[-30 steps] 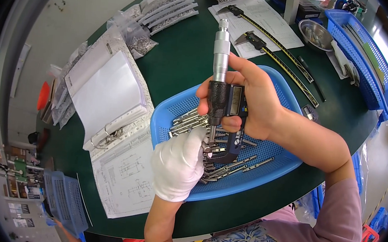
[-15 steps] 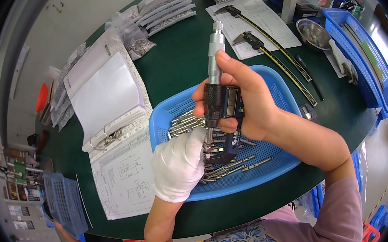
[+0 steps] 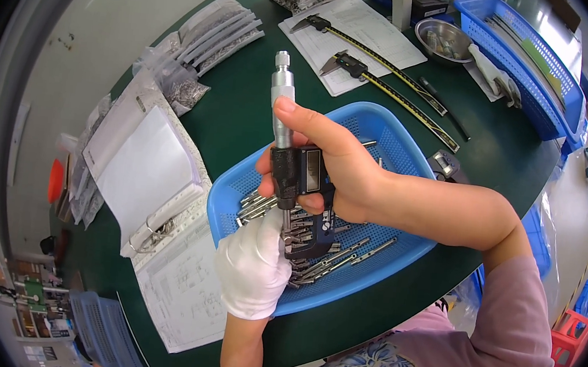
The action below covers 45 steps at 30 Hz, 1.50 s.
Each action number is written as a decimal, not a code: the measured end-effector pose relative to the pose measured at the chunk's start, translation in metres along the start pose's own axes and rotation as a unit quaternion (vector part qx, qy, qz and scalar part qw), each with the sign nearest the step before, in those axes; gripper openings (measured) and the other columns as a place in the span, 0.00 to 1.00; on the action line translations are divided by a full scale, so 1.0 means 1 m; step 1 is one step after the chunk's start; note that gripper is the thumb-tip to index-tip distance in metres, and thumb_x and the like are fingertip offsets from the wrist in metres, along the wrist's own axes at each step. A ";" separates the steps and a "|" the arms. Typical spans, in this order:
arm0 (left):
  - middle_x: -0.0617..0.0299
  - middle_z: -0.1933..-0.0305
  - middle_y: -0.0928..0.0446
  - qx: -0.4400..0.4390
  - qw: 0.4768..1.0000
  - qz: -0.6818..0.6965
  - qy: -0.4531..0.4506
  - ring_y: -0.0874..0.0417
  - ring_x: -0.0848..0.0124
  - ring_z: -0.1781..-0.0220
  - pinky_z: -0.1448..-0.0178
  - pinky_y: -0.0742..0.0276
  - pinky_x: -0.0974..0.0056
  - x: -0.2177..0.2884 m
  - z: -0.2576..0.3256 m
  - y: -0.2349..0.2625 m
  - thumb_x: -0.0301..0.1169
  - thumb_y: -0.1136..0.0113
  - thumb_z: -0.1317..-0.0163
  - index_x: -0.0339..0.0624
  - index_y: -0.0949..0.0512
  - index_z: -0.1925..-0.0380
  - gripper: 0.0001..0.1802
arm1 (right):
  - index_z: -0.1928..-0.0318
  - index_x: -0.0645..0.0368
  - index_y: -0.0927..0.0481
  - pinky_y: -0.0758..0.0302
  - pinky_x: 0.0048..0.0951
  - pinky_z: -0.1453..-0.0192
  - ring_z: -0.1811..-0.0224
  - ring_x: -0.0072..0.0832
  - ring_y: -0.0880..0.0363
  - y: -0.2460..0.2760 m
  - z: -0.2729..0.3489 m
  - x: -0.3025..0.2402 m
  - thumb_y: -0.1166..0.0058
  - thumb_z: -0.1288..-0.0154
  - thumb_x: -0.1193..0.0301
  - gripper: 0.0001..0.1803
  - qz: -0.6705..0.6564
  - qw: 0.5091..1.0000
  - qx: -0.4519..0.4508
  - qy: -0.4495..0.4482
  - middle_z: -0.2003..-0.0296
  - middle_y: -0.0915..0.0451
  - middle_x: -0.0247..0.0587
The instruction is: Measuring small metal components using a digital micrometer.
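Note:
My bare right hand (image 3: 345, 164) is wrapped round a digital micrometer (image 3: 284, 172), thumb on its silver thimble, which points up and away. The black frame and its small display show beside my fingers. My left hand (image 3: 251, 271), in a white glove, is closed with its fingertips at the micrometer's jaws. Whatever it pinches there is hidden by the fingers and frame. Both hands are over a blue perforated basket (image 3: 389, 256), in which many slim metal pins (image 3: 332, 263) lie loose.
Left of the basket lies an open ring binder (image 3: 143, 165) with a drawing sheet (image 3: 180, 300). Bagged parts (image 3: 216, 34) are stacked behind. Two calipers (image 3: 388, 83) rest on and beside papers. Far right are a metal bowl (image 3: 422, 29), a white glove (image 3: 495, 75) and a long blue basket (image 3: 523, 82).
The whole view has shifted a little. My right hand and the micrometer sit slightly farther left over the basket. Both hands keep the same grip.

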<state>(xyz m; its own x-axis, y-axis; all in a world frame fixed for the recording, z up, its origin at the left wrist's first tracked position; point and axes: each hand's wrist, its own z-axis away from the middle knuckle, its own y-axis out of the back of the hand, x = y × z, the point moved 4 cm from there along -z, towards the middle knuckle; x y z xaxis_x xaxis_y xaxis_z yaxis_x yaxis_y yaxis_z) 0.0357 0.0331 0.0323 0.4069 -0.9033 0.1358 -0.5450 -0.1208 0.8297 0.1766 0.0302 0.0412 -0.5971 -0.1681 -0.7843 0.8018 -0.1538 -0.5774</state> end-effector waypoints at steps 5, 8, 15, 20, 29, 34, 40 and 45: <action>0.60 0.81 0.32 -0.001 1.000 0.008 0.013 0.29 0.61 0.81 0.77 0.35 0.59 0.001 0.000 0.002 0.18 0.47 0.68 0.40 0.28 0.63 0.24 | 0.74 0.65 0.25 0.42 0.19 0.87 0.89 0.21 0.37 -0.001 0.002 0.002 0.61 0.48 0.37 0.37 -0.005 1.000 -0.005 -0.014 0.80 0.24 0.45; 0.60 0.80 0.32 0.006 1.000 0.007 0.006 0.29 0.60 0.81 0.77 0.35 0.58 0.000 0.001 -0.002 0.17 0.47 0.68 0.40 0.28 0.63 0.24 | 0.73 0.65 0.25 0.43 0.19 0.87 0.90 0.21 0.37 0.001 -0.002 0.003 0.64 0.46 0.37 0.38 0.020 1.000 -0.012 0.002 0.79 0.24 0.44; 0.54 0.78 0.28 0.013 0.998 0.036 0.056 0.25 0.61 0.77 0.73 0.32 0.62 -0.001 -0.003 0.001 0.19 0.48 0.51 0.38 0.27 0.66 0.10 | 0.68 0.65 0.26 0.43 0.18 0.88 0.91 0.20 0.40 0.007 -0.010 -0.008 0.75 0.40 0.40 0.38 0.030 0.999 -0.024 -0.006 0.78 0.23 0.45; 0.57 0.80 0.28 -0.051 0.995 -0.046 0.067 0.25 0.62 0.79 0.74 0.30 0.63 0.001 -0.006 -0.003 0.28 0.46 0.47 0.41 0.27 0.72 0.04 | 0.69 0.66 0.25 0.44 0.20 0.87 0.91 0.21 0.39 0.023 -0.015 -0.019 0.72 0.41 0.43 0.35 -0.019 0.996 0.062 0.070 0.77 0.23 0.47; 0.59 0.80 0.27 -0.271 0.961 0.048 0.020 0.23 0.61 0.76 0.72 0.28 0.60 0.007 -0.011 -0.023 0.40 0.46 0.48 0.43 0.27 0.81 0.13 | 0.68 0.65 0.25 0.45 0.18 0.85 0.88 0.20 0.37 0.018 -0.005 -0.024 0.69 0.43 0.43 0.34 -0.031 0.994 0.064 0.089 0.76 0.23 0.48; 0.54 0.77 0.26 -0.273 0.941 -0.186 0.079 0.23 0.56 0.72 0.66 0.28 0.58 -0.044 -0.020 -0.026 0.37 0.44 0.50 0.41 0.25 0.75 0.10 | 0.68 0.65 0.25 0.45 0.18 0.85 0.88 0.20 0.38 0.017 -0.005 -0.024 0.69 0.43 0.43 0.35 -0.041 0.994 0.054 0.083 0.76 0.23 0.48; 0.56 0.73 0.26 -0.380 0.908 -0.150 0.088 0.22 0.59 0.67 0.65 0.27 0.58 -0.040 -0.032 -0.031 0.35 0.46 0.49 0.41 0.25 0.76 0.09 | 0.68 0.65 0.25 0.45 0.19 0.85 0.89 0.20 0.39 0.018 -0.006 -0.023 0.69 0.43 0.43 0.35 -0.036 0.995 0.061 0.072 0.76 0.23 0.48; 0.57 0.74 0.26 -0.252 0.961 -0.091 0.071 0.23 0.63 0.72 0.67 0.28 0.62 -0.042 -0.027 -0.015 0.32 0.45 0.48 0.38 0.25 0.78 0.09 | 0.68 0.66 0.25 0.44 0.20 0.85 0.90 0.20 0.39 0.017 -0.006 -0.023 0.69 0.43 0.43 0.35 -0.031 0.996 0.055 0.068 0.76 0.23 0.49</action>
<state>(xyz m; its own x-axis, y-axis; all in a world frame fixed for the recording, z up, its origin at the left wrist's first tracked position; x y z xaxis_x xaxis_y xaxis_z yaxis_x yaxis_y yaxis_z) 0.0467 0.0842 0.0285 0.5776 -0.8163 0.0069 -0.0460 -0.0241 0.9986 0.2043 0.0378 0.0484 -0.6316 -0.0235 -0.7750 0.7511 -0.2662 -0.6041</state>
